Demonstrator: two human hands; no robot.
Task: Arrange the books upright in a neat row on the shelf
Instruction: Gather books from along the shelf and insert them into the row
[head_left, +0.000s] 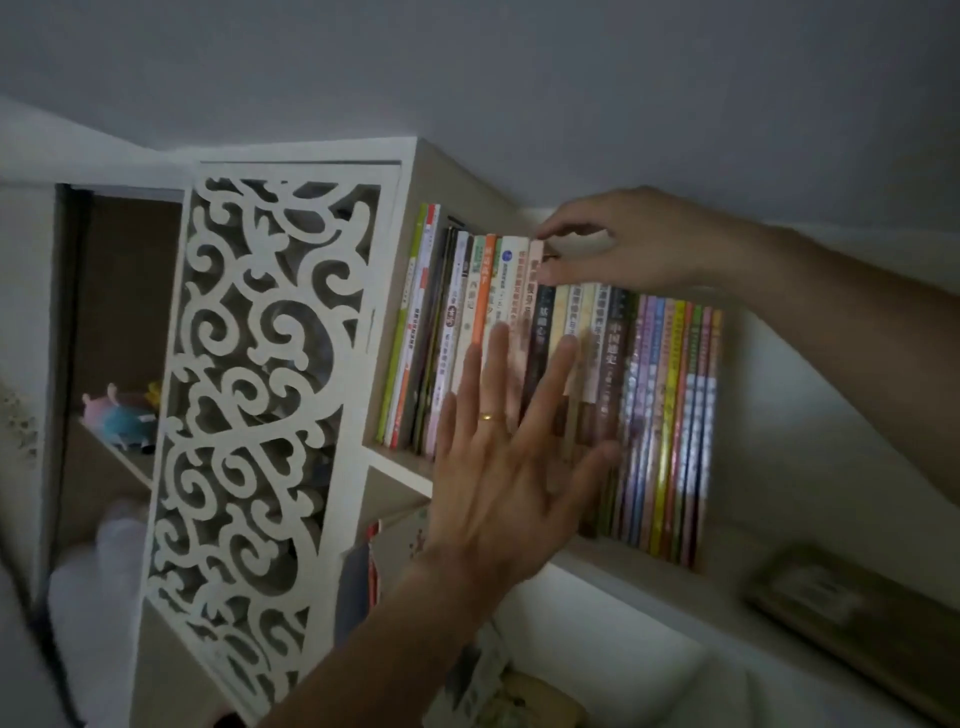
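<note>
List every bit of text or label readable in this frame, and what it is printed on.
"中国通史": dark brown book spine, about mid-row.
"妖": black spine beside the left hand's fingers; the characters below it are blurred.
All other spines, including the orange spine, carry print too small or blurred to read.

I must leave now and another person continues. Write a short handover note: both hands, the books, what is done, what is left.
Left hand: open, flat against the spines of the books.
Right hand: fingertips pinch the top of a pinkish book in the middle of the row.
Books: all standing on the shelf; the left group leans slightly.
Done: the row is formed.
Left: straighten the left group and push the spines flush.
</note>
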